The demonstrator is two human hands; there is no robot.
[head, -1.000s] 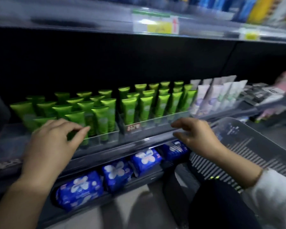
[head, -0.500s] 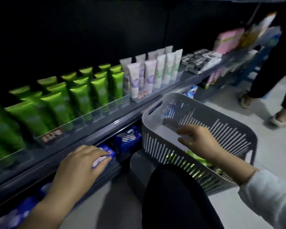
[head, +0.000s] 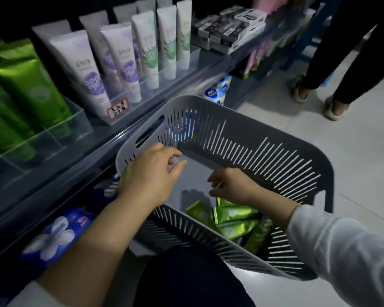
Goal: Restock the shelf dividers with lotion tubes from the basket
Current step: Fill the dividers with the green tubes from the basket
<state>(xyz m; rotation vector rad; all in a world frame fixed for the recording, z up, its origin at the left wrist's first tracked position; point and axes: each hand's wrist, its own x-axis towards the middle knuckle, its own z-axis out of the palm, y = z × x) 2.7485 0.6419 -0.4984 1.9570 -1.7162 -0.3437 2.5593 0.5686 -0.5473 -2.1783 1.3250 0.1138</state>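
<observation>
Far left: green lotion tubes (head: pixel 29 85) stand cap-down in the clear shelf dividers (head: pixel 75 120), packed in rows. Just right of them are white tubes (head: pixel 84 72) with purple or green prints, and a price tag (head: pixel 118 108) at the front edge. Blue packs (head: pixel 53 235) sit underneath, blurred.

Centre: the left hand (head: pixel 151 176) is over the near-left rim of the grey basket (head: pixel 275 151), next to its handle slot. Its fingers are loosely bent and apart, with nothing in them. I cannot tell if the palm rests on the rim.

The right hand (head: pixel 231 185) is inside the basket, fingers half curled and spread, also empty. It is just above the loose green tubes (head: pixel 237 220), which lie overlapped in the near-right corner of the basket.

Far right: another person's legs (head: pixel 341 74) stand on the tiled floor (head: pixel 353 173), well apart from the basket.

Step in hand, as judged: the pick, reaching into the basket for the next tubes, with none gripped yet. Several tubes remain, so the restock is not finished.

The next move calls for:
- The right hand drops onto the heap and closes round a tube's body, not the thin crimp.
- The left hand could steady the rim or take a second tube.
- The tubes then go left to the green lane, cap-down and upright, behind the divider's front wall.

The film looks glossy and the tubes overlap, so a slip or dragging up a neighbour seems likely.
</observation>
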